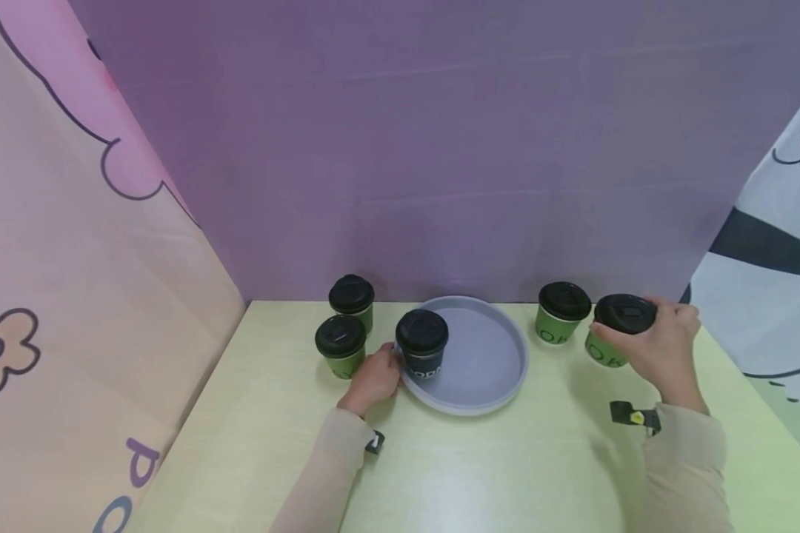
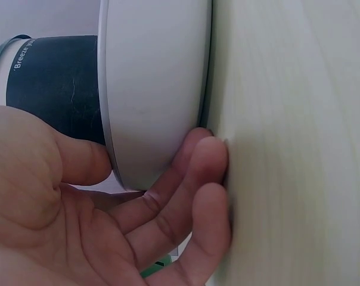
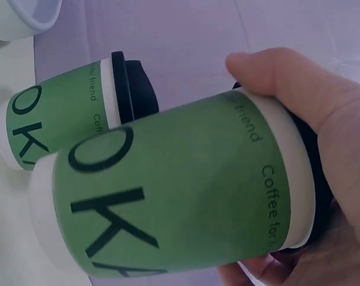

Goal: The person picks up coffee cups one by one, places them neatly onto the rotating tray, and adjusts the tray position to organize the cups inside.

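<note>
Evidently both hands are busy. Nearest, the left hand (image 1: 375, 379) pinches the round, shallow, pale-grey tray (image 1: 487, 355), thumb at the rim, fingertips curled by the base; a light, steady hold should stop sliding without upsetting the navy paper cup with a black plastic lid (image 1: 422, 364), which stands inside near that edge. At the tray's right, apart from it, the right hand (image 1: 667, 349) is curled only as far as the width of the green paper cup with a black plastic lid (image 1: 604, 350), gripping it near the top. Gentle pressure below the lid, cup level, would be safest. Slightly farther off, another black-lidded green paper cup (image 1: 555, 329) stands close beside, so leave clearance there.
</note>
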`<state>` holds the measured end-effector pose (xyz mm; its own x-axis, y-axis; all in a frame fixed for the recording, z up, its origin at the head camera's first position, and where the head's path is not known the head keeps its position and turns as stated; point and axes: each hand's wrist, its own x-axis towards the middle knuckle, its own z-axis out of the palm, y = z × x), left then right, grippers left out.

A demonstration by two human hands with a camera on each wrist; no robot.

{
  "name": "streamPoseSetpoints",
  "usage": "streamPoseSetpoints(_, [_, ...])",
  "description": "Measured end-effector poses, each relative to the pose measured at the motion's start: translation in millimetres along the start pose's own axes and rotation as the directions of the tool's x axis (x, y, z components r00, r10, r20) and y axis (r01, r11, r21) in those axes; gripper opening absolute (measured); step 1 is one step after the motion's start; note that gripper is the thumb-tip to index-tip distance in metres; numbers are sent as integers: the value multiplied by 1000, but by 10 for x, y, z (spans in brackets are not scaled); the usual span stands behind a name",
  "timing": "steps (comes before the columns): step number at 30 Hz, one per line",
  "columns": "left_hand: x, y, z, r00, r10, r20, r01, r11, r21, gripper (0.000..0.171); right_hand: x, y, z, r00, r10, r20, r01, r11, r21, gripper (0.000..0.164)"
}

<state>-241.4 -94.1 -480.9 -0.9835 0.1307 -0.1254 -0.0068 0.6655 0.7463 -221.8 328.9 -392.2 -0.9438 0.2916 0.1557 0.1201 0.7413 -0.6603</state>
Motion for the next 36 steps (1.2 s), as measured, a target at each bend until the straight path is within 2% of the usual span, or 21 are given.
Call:
streamPoseSetpoints(16, [14, -10, 10, 1000, -17, 1, 17, 1000, -10, 48, -47, -114, 6, 999, -50, 9, 50, 998, 37, 107])
streamPoseSetpoints(23, [13, 3, 5, 999, -35, 4, 35, 999, -19, 49, -47, -139, 41, 989, -145, -34, 147, 987, 71, 96])
streamPoseSetpoints(30, [4, 6, -4, 999, -37, 7, 37, 999, -17, 49, -51, -153, 68, 982, -186, -38, 188, 979, 83, 93])
streamPoseSetpoints(36, [12, 2, 3, 999, -38, 6, 38, 999, -18, 49, -73, -194, 101, 965, -258, -43, 261, 961, 93, 85])
